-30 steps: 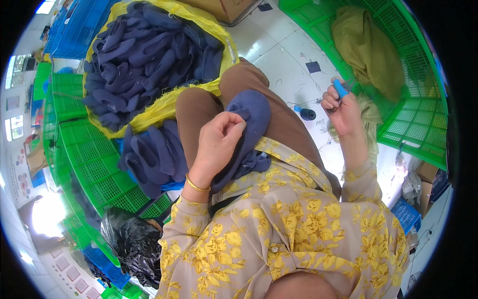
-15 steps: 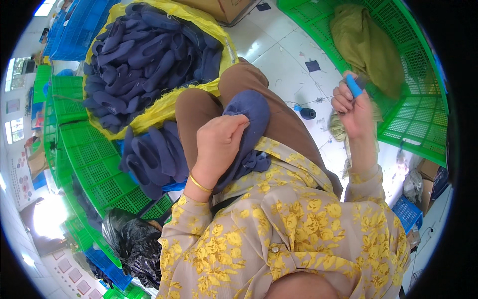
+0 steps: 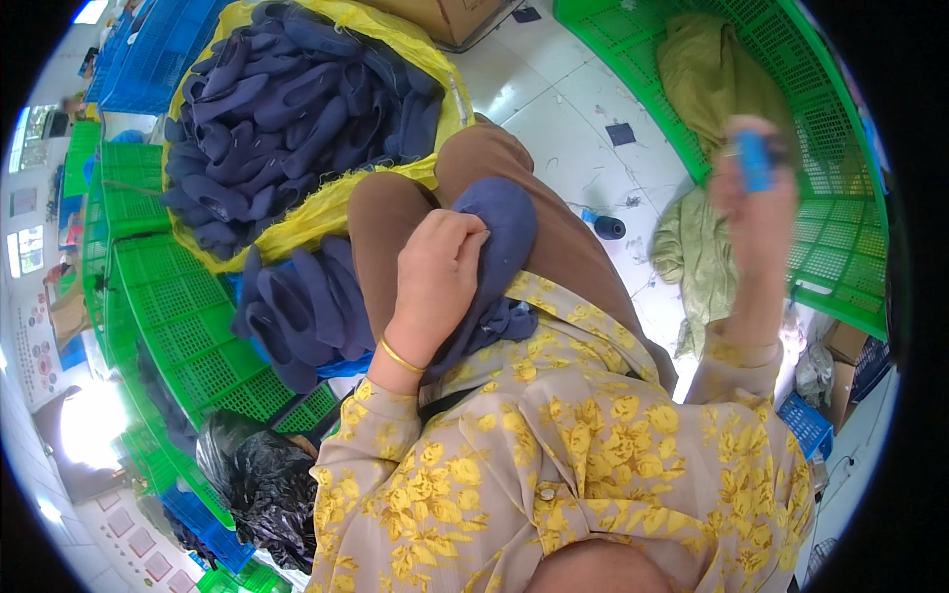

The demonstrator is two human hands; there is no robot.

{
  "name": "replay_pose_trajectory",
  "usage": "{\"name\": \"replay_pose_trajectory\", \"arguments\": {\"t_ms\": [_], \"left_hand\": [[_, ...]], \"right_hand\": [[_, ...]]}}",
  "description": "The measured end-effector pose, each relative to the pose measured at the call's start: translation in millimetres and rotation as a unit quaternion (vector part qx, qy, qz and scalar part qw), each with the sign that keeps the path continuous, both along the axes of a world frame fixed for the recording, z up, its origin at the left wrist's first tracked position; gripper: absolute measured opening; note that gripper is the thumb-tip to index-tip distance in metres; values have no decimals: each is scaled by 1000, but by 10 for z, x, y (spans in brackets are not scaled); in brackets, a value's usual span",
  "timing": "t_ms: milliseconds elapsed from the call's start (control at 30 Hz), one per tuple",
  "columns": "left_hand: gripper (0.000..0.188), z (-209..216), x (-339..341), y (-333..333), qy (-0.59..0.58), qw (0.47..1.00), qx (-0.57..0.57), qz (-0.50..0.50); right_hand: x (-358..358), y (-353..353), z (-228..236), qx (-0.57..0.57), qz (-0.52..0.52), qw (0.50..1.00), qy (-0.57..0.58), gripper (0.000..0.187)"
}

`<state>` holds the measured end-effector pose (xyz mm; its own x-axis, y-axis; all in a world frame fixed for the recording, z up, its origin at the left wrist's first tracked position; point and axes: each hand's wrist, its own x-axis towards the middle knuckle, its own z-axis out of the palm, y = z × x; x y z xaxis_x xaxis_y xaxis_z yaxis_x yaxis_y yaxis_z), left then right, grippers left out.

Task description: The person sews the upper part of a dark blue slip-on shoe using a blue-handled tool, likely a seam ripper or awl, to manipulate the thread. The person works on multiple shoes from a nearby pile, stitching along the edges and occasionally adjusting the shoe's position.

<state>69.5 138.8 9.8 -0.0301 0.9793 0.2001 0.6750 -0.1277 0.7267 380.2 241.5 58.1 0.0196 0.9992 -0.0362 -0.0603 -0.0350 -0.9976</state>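
A dark blue fabric slipper (image 3: 510, 223) lies across my lap, its rounded end pointing away from me. My left hand (image 3: 440, 262) is closed on it, fingertips pinching the fabric near that end. Bunched dark blue cloth (image 3: 509, 321) sits beside the slipper. Out to the right, my right hand (image 3: 756, 212) is raised, away from the slipper and smeared by motion. Its fingers look curled. A short bright blue piece (image 3: 754, 161) shows at them; whether it is a finger cover or a handle is unclear. Anything finer in those fingers is too blurred to see.
A yellow sack (image 3: 457, 104) full of dark blue slippers (image 3: 287, 119) stands ahead left, with more slippers (image 3: 301, 311) nearer me. Green crates (image 3: 188, 331) line the left. At right, a green crate (image 3: 840, 232) holds olive cloth (image 3: 707, 74). A dark thread spool (image 3: 610, 227) lies on the floor.
My right hand has moved farther right and is now more blurred, the blue piece moving with it. My left hand has shifted slightly on the slipper, which stays on my lap.
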Motion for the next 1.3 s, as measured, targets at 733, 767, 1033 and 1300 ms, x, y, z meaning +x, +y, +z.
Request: {"name": "replay_pose_trajectory", "arguments": {"t_ms": [733,767,1033,1300], "left_hand": [[12,-110,-165,-12,-220,953,-203,46],[12,-100,-165,-12,-219,953,-205,46],[12,-77,-151,-8,-242,943,-223,51],[9,104,-153,-86,-221,955,-186,63]], "right_hand": [[-1438,-612,-475,219,347,736,-539,16],[-1443,-613,-468,215,349,737,-538,16],[-1460,-615,-416,200,346,727,-558,23],[-1435,-578,-496,145,347,782,-497,15]]}}
